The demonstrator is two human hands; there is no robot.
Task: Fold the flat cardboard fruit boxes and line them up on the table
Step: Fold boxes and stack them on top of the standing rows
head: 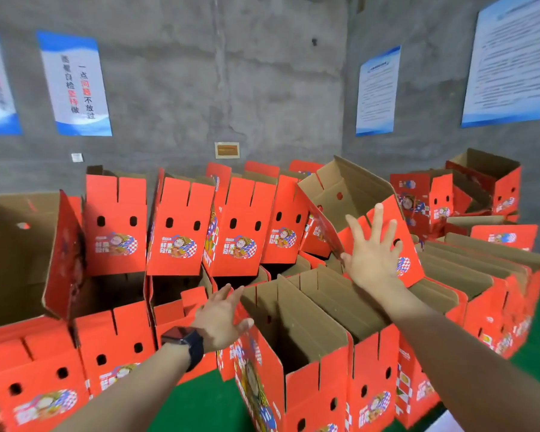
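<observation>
Right hand (376, 254): fingers straight and spread wide apart, palm laid flat on the red outer panel of a tilted box (356, 188). This box leans to the left, its brown inside showing, and rests on the erected boxes at the right centre of the table (197, 410). Left hand (222, 316): fingers straight and close together, gripping nothing, its thumb side against the upper left rim of the near open box (312, 388). A dark smartwatch (183, 338) sits on the left wrist. The near open box stands upright at the near centre on the green table top, flaps up, with further erected boxes packed just beside it in a right-hand row (480, 307). A far row (116, 226) of red boxes stands upright along the grey concrete wall (231, 73), printed faces toward the viewer. More erected boxes stand at the near left (113, 347). Blue-and-white posters (75, 82) hang on the wall. Whether the tilted box touches the far row cannot be told.
</observation>
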